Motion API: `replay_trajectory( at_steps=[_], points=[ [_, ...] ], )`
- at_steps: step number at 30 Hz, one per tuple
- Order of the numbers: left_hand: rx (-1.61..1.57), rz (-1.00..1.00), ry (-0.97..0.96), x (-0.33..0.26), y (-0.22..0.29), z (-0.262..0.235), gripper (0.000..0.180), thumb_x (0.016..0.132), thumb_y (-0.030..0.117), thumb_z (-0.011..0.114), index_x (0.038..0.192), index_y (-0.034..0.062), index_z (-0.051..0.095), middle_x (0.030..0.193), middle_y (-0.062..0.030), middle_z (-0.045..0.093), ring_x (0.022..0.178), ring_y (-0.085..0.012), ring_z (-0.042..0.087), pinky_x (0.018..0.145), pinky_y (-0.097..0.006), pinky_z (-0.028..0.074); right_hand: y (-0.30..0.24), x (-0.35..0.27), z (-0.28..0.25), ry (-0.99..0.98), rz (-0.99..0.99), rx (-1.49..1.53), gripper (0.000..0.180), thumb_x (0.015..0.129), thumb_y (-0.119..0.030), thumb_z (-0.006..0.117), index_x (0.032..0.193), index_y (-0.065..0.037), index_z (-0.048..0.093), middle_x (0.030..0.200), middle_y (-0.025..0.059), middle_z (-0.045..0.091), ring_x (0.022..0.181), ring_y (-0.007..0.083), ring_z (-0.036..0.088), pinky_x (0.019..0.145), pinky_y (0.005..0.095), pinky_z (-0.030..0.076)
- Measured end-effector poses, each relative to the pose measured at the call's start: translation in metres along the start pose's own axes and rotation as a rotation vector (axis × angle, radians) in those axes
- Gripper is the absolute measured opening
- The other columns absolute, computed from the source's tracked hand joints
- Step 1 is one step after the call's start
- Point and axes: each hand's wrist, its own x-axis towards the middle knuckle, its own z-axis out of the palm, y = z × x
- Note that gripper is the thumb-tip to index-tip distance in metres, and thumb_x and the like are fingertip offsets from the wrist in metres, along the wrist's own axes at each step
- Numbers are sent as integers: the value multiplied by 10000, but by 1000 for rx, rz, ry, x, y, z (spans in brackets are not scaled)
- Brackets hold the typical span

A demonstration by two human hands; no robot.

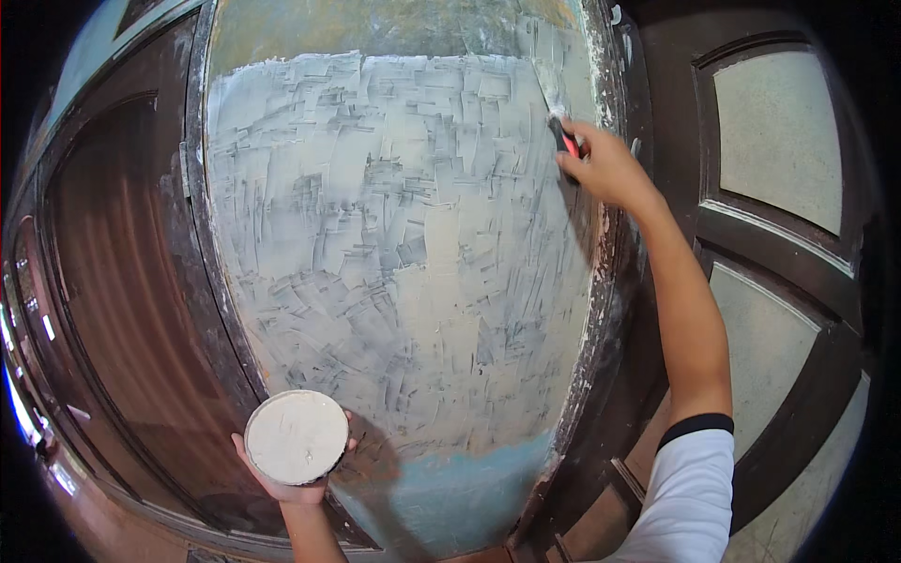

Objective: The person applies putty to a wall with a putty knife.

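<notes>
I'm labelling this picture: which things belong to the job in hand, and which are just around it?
In use:
red-and-black tool, right hand
container of pale paste, left hand
patchy wall

Surroundings:
brown panel, left
pale panels, right

Wall work is under way inside what appears to be a home, the particular room unclear. Pale, streaky filler (366, 197) coats the center, between a stained, yellowish strip (375, 28) at 12 o'clock and blue paint (474, 493) at 6. Dark wooden panelling (680, 122) with pale insets stands at 3 o'clock; a dark-framed panel (127, 272) with curtain-like folds fills 9. A scraper (561, 129) at 1 and a paste-filled tub (297, 437) between 7 and 8 mark the job site.
</notes>
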Motion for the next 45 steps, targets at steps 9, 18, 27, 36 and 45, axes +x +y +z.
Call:
replay_trajectory(
  at_steps=[9, 18, 27, 36, 45],
  points=[
    [15, 6, -8, 2, -7, 12, 998, 901, 857, 392, 1544, 95, 434, 1504, -314, 475, 1245, -681, 488, 835, -797, 522, -13, 52, -45, 78, 89, -20, 641, 913, -255, 784, 1492, -79, 574, 898, 130, 694, 768, 192, 636, 756, 343, 536],
    [-8, 91, 127, -8, 7, -13, 998, 893, 863, 404, 1540, 104, 442, 1517, -309, 465, 1268, -693, 455, 835, -812, 504, -17, -16, -10, -59, 81, 42, 627, 879, -240, 797, 1446, -52, 605, 1037, 185, 742, 920, 260, 711, 874, 366, 545],
    [-53, 22, 28, -7, -4, 1, 984, 897, 860, 399, 1532, 110, 447, 1506, -294, 479, 1260, -687, 464, 823, -804, 506, 3, 38, -24, 39, 10, -32, 637, 905, -269, 780, 1481, -86, 579, 891, 129, 696, 782, 205, 647, 754, 351, 537],
    [-42, 57, 133, -18, 2, -8, 977, 902, 856, 381, 1527, 109, 452, 1485, -291, 500, 1242, -676, 482, 810, -781, 514, -17, 8, -19, 130, 52, -3, 601, 903, -266, 741, 1450, -64, 598, 1117, 258, 730, 980, 340, 718, 919, 384, 537],
    [-56, 47, 90, -25, 7, -12, 968, 902, 852, 391, 1511, 103, 469, 1471, -298, 508, 1232, -684, 478, 794, -774, 507, -28, -27, 9, 32, 51, -83, 585, 911, -222, 699, 1440, -6, 574, 1132, 262, 725, 1052, 384, 709, 952, 413, 537]
  ],
)
